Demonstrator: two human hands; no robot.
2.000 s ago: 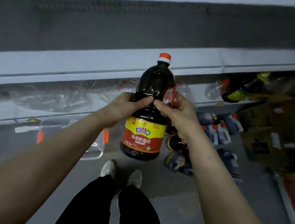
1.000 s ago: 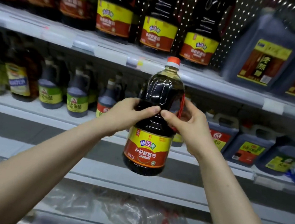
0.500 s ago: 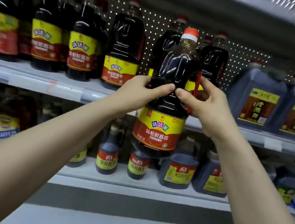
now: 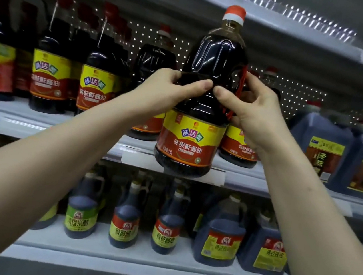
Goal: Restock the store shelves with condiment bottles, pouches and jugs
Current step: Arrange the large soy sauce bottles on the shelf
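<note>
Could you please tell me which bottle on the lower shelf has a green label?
The leftmost fully visible bottle; its right-hand neighbours wear red and yellow.

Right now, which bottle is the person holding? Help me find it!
Find the higher stocked shelf, full of dark sauce bottles. Before its middle, the left hand and right hand hold one big bottle. Only this one is off the shelf, in the air.

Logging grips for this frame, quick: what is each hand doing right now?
Left hand: closed round the soy sauce bottle, gripping its waist.
Right hand: closed on the same bottle, from the other side.
</note>
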